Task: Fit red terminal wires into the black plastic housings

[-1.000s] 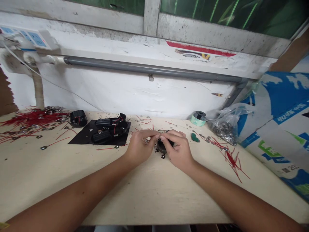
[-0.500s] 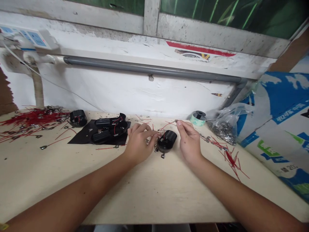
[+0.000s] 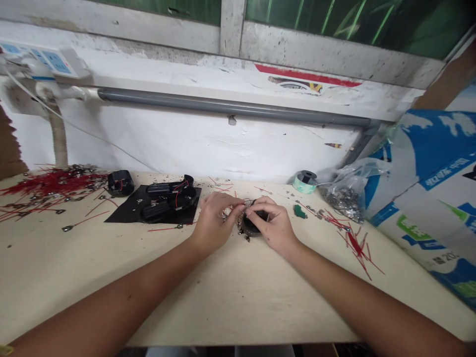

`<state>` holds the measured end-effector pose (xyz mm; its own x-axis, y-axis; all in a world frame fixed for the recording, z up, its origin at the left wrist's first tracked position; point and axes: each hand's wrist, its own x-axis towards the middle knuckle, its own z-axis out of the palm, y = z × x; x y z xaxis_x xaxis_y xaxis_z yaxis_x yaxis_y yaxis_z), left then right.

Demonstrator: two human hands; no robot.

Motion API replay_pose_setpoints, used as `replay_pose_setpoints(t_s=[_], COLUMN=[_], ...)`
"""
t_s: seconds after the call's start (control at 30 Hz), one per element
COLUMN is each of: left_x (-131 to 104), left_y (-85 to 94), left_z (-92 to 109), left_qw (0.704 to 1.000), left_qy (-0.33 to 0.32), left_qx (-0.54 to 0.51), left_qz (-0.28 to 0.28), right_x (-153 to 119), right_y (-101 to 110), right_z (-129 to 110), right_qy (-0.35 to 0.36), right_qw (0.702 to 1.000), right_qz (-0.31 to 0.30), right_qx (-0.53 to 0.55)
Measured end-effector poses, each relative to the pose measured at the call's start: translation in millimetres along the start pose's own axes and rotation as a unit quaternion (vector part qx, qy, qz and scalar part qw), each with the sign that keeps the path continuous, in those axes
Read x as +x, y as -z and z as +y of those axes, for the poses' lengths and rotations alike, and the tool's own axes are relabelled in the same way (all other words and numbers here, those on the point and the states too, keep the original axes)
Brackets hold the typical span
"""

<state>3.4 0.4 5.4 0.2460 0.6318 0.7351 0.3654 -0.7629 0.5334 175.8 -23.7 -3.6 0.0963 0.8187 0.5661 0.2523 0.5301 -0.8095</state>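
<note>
My left hand (image 3: 217, 220) and my right hand (image 3: 274, 225) meet over a black round plastic housing (image 3: 250, 229) on the table. The fingers of both are closed in a pinch, tip to tip, on a thin red wire (image 3: 248, 200) above the housing. The wire's ends are mostly hidden by the fingertips. A small metal piece (image 3: 248, 239) lies against the housing's near side. Left of my left hand, more black plastic parts (image 3: 169, 201) with red wires rest on a black sheet (image 3: 122, 213).
A pile of red wires with metal tabs (image 3: 55, 183) spreads at the far left, beside another black housing (image 3: 121, 183). To the right are a green piece (image 3: 299, 211), loose red wires (image 3: 357, 244), a tape roll (image 3: 305, 184), a plastic bag of metal parts (image 3: 344, 201) and a blue-white sack (image 3: 427, 198).
My right hand has moved left and down, bringing the wire's end to my left fingertips and covering part of the housing. The green piece is now uncovered. My left hand has barely moved.
</note>
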Motion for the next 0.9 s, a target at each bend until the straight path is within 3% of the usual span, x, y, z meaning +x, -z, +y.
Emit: replay_pose_setpoints(t_s=[0.07,0.13,0.23,0.3,0.33,0.47,0.63,0.77,0.9], left_x=[0,0,-1,-2,-3,-2,-2,-1,0], left_y=[3.8,7.8,9.2,6.5,4.7,0.4,1.0,1.6,0.9], left_z=[3,8,11,11,9,5,4,4,3], left_qw=[0.999,0.998,1.000,0.996,0.996,0.996,0.998,0.998,0.999], left_qy=[0.002,0.009,0.010,0.008,0.009,0.019,0.015,0.012,-0.001], left_qx=[0.004,-0.008,-0.010,0.011,0.022,0.054,0.044,0.047,0.017], left_qz=[0.036,0.056,-0.026,-0.085,-0.089,-0.064,-0.047,-0.027,-0.028], right_x=[3,7,11,11,9,2,-2,-3,8], right_y=[2,3,4,3,2,0,0,2,19], right_z=[0,-1,-4,-5,-5,-6,-5,-11,-12], right_qy=[-0.014,-0.048,-0.126,-0.143,-0.129,-0.036,0.016,0.053,0.053], right_qw=[0.999,0.990,0.957,0.955,0.964,0.998,0.999,0.989,0.945], right_qz=[0.036,0.116,0.184,0.160,0.135,0.033,0.003,0.001,0.020], right_qx=[0.010,0.069,0.187,0.206,0.189,0.048,-0.034,-0.136,-0.322])
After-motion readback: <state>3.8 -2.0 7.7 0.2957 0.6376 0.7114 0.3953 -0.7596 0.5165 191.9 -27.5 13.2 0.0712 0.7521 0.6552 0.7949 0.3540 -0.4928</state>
